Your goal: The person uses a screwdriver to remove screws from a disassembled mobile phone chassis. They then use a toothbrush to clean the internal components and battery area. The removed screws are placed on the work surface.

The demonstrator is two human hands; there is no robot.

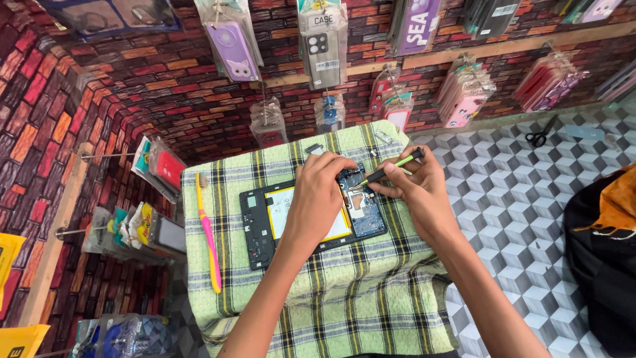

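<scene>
An opened tablet [262, 222] lies face down on a green checked cloth [331, 298], its yellow battery and blue circuit board bare. My left hand [318, 195] presses down on the middle of the tablet, fingers curled over the board. My right hand [414, 189] grips a black and green screwdriver [392, 167], whose tip touches the board near the tablet's upper right corner. A pink and yellow toothbrush [209, 238] lies on the cloth to the left of the tablet.
Small metal parts [313, 149] rest at the cloth's far edge. Packaged phone cases [232, 46] hang on the brick-patterned wall. Scissors [540, 136] lie on the cube-patterned floor at right, and a black bag [599, 258] with orange cloth sits at the right edge.
</scene>
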